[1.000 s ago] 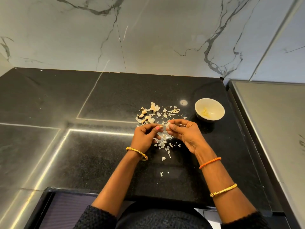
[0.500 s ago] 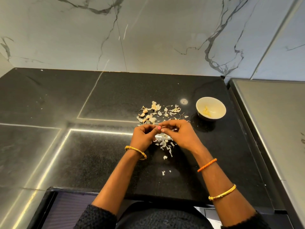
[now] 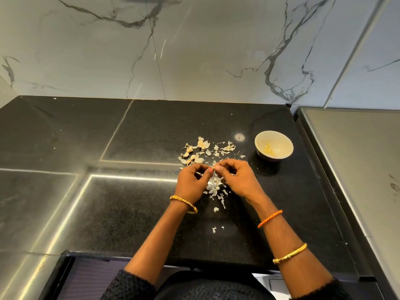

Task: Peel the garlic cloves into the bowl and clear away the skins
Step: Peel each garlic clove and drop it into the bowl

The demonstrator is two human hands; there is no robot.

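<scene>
My left hand (image 3: pixel 191 180) and my right hand (image 3: pixel 237 178) meet fingertip to fingertip over the black counter, both pinching one small garlic clove (image 3: pixel 213 168) between them. Loose papery skins (image 3: pixel 215 187) lie under and below my hands. Behind my hands lies a scatter of more skins (image 3: pixel 225 147) with a few unpeeled cloves (image 3: pixel 189 150) at its left. A small white bowl (image 3: pixel 283 138) with peeled garlic pieces (image 3: pixel 269 148) inside stands to the right of the scatter.
The black stone counter (image 3: pixel 129 202) runs back to a marbled wall (image 3: pixel 194 50). A grey steel surface (image 3: pixel 357 159) borders the counter on the right. The counter's front edge is just ahead of my body, with a dark drawer or recess (image 3: pixel 86 278) below left.
My right hand has closed in toward my left and its fingers have curled over, so that both hands now pinch the clove at their fingertips. The bowl and the scatter have not moved.
</scene>
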